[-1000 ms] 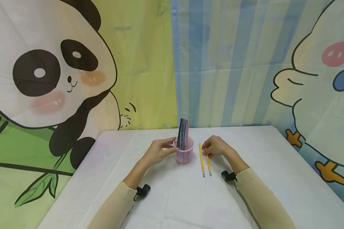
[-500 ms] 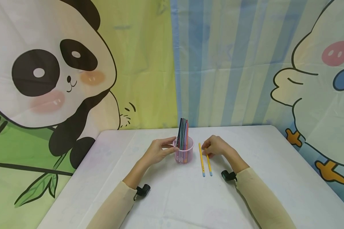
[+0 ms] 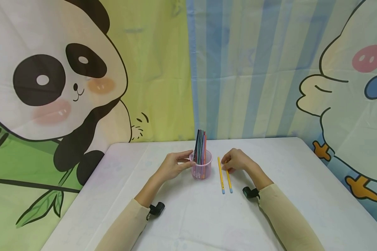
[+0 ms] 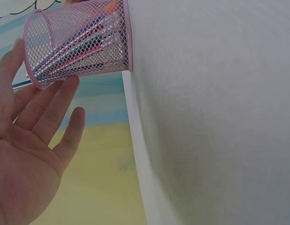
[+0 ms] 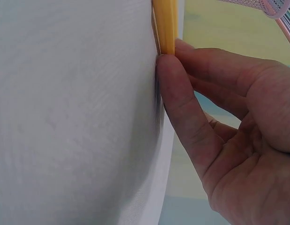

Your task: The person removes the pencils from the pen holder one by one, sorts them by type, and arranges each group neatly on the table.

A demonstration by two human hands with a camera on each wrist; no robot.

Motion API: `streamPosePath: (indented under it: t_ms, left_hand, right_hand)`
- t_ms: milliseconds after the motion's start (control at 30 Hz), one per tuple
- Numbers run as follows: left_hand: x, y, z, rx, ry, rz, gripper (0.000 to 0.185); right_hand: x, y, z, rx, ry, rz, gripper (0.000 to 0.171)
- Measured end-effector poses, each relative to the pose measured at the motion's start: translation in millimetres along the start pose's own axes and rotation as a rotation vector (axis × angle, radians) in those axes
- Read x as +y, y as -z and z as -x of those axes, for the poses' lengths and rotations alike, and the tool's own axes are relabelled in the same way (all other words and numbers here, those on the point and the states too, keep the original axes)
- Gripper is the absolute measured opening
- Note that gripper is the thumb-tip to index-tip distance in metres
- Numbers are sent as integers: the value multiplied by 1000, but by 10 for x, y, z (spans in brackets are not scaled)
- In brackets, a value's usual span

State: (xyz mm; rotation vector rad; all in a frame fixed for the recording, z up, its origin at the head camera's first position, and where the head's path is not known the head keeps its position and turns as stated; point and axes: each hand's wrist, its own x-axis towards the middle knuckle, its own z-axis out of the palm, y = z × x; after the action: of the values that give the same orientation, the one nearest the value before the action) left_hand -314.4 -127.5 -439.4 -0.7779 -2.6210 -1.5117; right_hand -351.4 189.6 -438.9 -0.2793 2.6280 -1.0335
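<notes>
Left hand steadies pink mesh cup, fingers nearly straight against its side. My right hand pinches the right yellow pencil on the table; best lift level, clear of its neighbour.

pen cup: pink wire mesh, coated, slight sheen | pencils: yellow, smooth glossy paint | table: covered in white matt cloth, fine weave | backdrop: printed fabric, softly creased
</notes>
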Motion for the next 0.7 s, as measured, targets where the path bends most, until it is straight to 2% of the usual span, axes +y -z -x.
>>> streamPosePath:
  t_ms: [467,700]
  left_hand:
    - [-4,-1,-6,-7,5,0,63]
    - [5,3,2,-5,11,0,64]
  right_hand:
    - [20,9,-9,0,6,-14,22]
    - [12,49,-6,48,37,-16,29]
